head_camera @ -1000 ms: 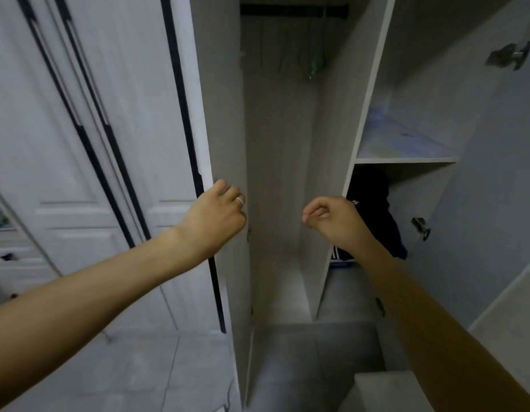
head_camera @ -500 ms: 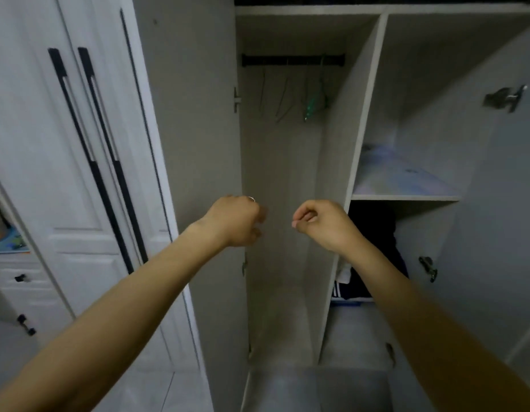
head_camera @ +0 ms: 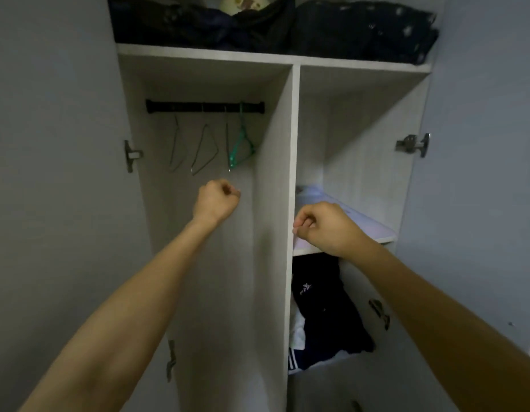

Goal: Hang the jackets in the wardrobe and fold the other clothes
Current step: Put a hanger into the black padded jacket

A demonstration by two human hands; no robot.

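While the white two-door wooden wardrobe [head_camera: 290, 179] stood wide open, wire hangers [head_camera: 202, 150] hung from its black rail [head_camera: 204, 107]. Left hand [head_camera: 217, 200] and right hand [head_camera: 323, 227] were fisted, holding nothing. Since half a second before, the view had tilted up, revealing dark folded bedding [head_camera: 361, 28] on top.

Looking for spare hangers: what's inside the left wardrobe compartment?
A black rail carries bare wire hangers and one green hanger. No clothes hang there. The arms hide the compartment's floor.

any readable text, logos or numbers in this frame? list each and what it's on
No text reads in this frame.
Dark garment, lower right compartment: a small white star mark with a blurred bit beside it, not legible.
Round pale item on the top shelf: a brownish print, too blurred to tell.
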